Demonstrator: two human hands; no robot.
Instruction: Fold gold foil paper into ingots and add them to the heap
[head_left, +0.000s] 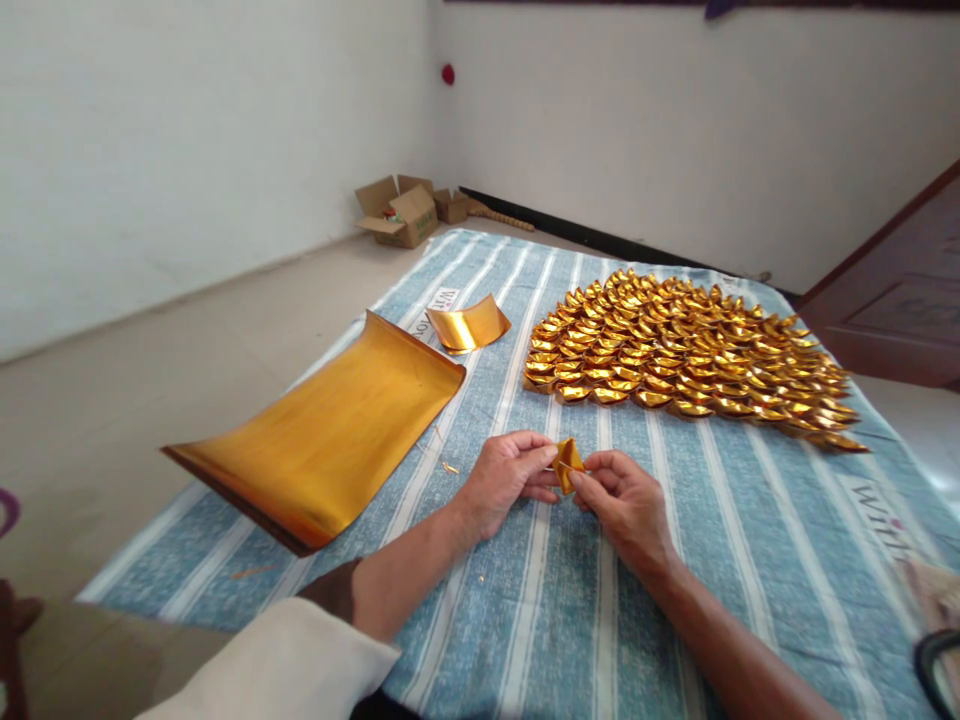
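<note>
Between my two hands is a small piece of folded gold paper (568, 462), held a little above the striped cloth. My left hand (504, 482) pinches its left edge between thumb and fingers. On the right edge, my right hand (624, 500) grips it the same way, its thumb pressed near the lower corner. Beyond my right hand lie rows of many folded gold paper ingots (675, 350), shiny and boat-shaped. To the left rests a large stack of gold paper sheets (322, 430) with curled ends. A smaller curved piece of gold paper (471, 325) lies behind it.
A blue and white striped cloth (555, 640) covers the table. Small gold scraps (450, 468) lie near my left hand. Open cardboard boxes (409, 215) stand on the floor by the wall. A dark wooden panel (892, 290) is at the right, and a black curved object (934, 665) sits at the lower right.
</note>
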